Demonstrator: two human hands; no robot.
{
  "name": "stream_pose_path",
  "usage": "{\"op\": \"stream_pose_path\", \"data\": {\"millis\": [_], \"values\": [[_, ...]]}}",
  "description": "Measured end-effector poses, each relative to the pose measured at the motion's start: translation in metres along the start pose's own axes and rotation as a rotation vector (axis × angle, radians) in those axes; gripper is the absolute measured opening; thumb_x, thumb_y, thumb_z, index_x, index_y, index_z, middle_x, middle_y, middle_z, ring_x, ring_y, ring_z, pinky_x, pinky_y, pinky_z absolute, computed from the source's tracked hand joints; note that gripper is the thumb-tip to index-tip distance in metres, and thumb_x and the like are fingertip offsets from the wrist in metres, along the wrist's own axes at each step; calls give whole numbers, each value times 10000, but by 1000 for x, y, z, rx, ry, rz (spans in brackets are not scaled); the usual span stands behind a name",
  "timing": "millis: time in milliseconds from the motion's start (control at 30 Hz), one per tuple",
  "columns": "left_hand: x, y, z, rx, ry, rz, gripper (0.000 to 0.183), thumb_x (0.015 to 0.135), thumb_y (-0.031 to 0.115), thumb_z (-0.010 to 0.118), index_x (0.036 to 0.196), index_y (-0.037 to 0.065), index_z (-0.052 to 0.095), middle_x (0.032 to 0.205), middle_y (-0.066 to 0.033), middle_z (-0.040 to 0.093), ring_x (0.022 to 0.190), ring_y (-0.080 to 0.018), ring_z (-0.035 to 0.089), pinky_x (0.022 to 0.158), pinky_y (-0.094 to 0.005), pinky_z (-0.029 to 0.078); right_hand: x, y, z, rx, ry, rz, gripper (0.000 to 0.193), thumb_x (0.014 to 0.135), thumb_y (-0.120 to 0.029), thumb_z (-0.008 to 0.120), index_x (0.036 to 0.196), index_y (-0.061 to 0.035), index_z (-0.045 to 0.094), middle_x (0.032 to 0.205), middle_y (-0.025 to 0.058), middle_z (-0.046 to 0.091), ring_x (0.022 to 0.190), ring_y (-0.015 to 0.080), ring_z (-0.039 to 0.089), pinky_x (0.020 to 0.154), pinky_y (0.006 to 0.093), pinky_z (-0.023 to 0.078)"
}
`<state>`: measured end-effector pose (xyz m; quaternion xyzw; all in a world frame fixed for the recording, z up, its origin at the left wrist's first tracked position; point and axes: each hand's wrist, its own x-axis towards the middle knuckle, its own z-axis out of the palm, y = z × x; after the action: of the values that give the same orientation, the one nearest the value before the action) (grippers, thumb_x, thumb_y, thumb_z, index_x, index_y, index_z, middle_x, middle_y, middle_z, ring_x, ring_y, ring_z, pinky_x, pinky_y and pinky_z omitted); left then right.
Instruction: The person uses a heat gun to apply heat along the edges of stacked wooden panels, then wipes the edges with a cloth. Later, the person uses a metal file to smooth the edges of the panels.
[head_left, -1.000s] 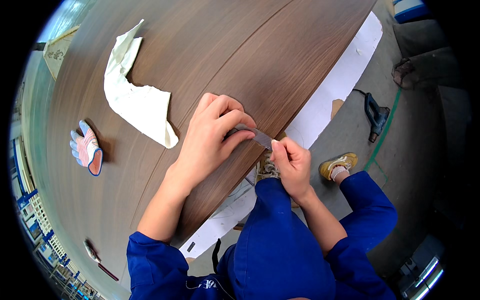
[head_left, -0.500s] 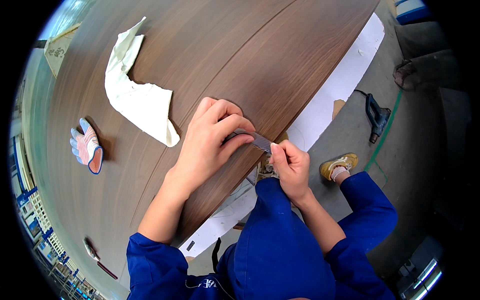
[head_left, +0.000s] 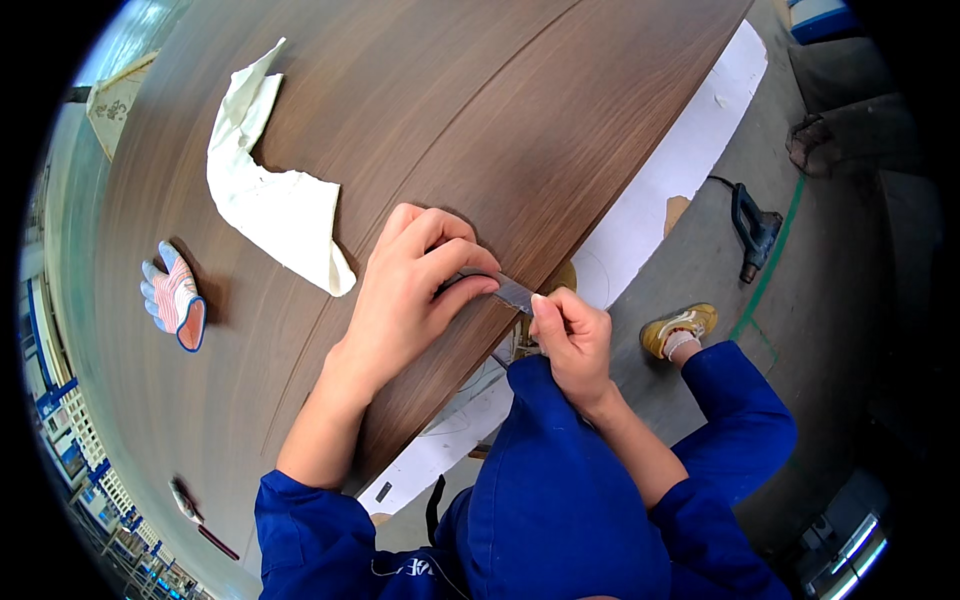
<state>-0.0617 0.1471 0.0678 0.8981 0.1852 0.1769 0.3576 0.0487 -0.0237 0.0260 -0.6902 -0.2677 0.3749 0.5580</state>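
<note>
A thin, flat grey strip (head_left: 514, 294) spans the gap between my two hands, just over the near edge of the brown wood-grain panel (head_left: 480, 130). One end of it is pinched between the thumb and fingers of my left hand (head_left: 405, 285), which is above the panel. Thumb and curled fingers of my right hand (head_left: 577, 345) grip the other end, just off the panel's edge. Whether the strip is metal or plastic I cannot tell. A white cloth (head_left: 270, 200) lies crumpled on the panel beyond my left hand.
On the panel's left lie a striped work glove (head_left: 175, 298) and a small dark-handled tool (head_left: 187, 502). White sheeting (head_left: 665, 175) shows below the panel's edge. A heat gun (head_left: 755, 235) rests on the grey floor at right, near a green line (head_left: 777, 255).
Both hands have shifted slightly left and down along with the strip, and both keep their hold on it. The view has moved a little.
</note>
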Motion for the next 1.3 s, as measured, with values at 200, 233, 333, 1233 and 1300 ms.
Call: {"op": "stream_pose_path", "data": {"millis": [200,233,333,1233,1300], "values": [[0,2,2,9,42,-25,167,689,101,769,827,89,677,874,-34,566,857,-226,507,732,-327,435,12,-3,-7,-23,-23,5,272,943,-145,591,716,4,577,582,15,540,527,46,431,474,235,344],[0,2,2,7,40,-20,163,694,113,766,826,94,672,879,-32,565,851,-229,504,727,-332,439,13,-4,-7,-27,-29,6,271,943,-143,591,716,4,577,582,13,539,528,45,430,474,234,344],[0,0,1,14,32,-2,162,697,125,764,825,100,669,883,-29,564,849,-232,500,724,-337,445,10,-3,-5,2,-28,3,266,943,-139,593,718,2,580,578,4,537,528,40,427,472,232,343],[-9,2,-7,2,-41,-31,159,691,113,769,822,94,681,890,-32,568,886,-222,498,751,-323,439,-3,-1,4,-32,-38,-30,256,930,-126,607,711,4,584,570,27,551,509,61,465,469,250,369],[-11,3,-8,-2,-43,-42,162,685,100,772,821,92,685,896,-32,572,899,-217,502,760,-320,438,-4,-1,5,-33,-40,-33,255,928,-124,610,709,5,582,571,30,554,509,65,471,470,251,372]]}}
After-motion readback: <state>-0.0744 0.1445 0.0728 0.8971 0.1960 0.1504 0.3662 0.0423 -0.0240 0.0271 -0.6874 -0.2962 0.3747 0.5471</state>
